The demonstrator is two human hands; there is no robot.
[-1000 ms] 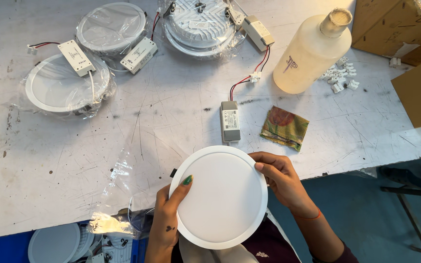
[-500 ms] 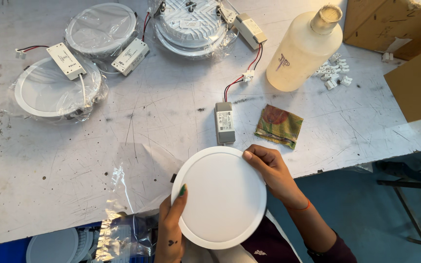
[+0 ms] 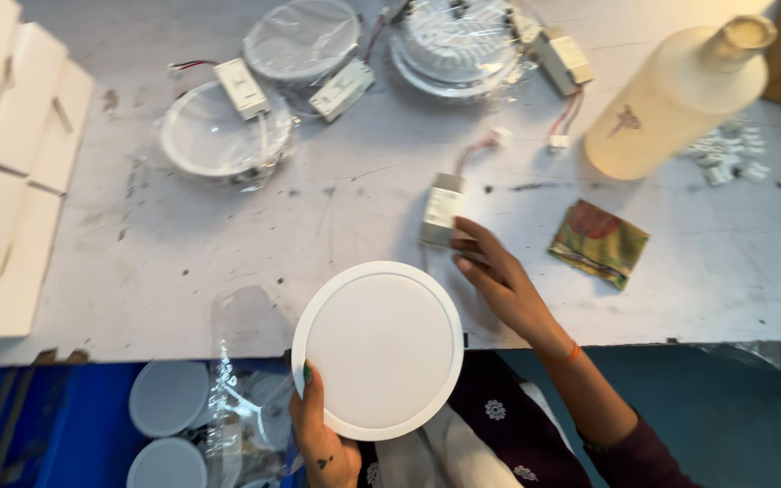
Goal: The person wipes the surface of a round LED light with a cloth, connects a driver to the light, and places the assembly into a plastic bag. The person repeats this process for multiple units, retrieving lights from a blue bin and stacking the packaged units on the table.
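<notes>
I look down from the head camera onto a scuffed white worktable (image 3: 228, 235); my left hand (image 3: 323, 438) grips the lower left rim of a round white panel light (image 3: 378, 349), thumb curled over the front face, holding it flat toward me at the table's near edge; the disc overlaps the edge, partly over the table and partly over my lap.

My right hand (image 3: 499, 276) has let go of the disc and lies beside its upper right rim; the fingers are loosely spread and the fingertips touch a small white driver box (image 3: 442, 210) lying on the table; I cannot tell whether they have closed on it; a red and white wire runs from the box to a white connector (image 3: 500, 136).

Right of that hand lies a small patterned cloth (image 3: 599, 242); beyond it a pale yellow plastic bottle (image 3: 675, 99) lies tilted; along the far edge sit several round lights in clear bags (image 3: 228, 136); white cartons (image 3: 11, 172) are stacked at left; below the table, a blue bin (image 3: 29, 425) holds more white discs.
</notes>
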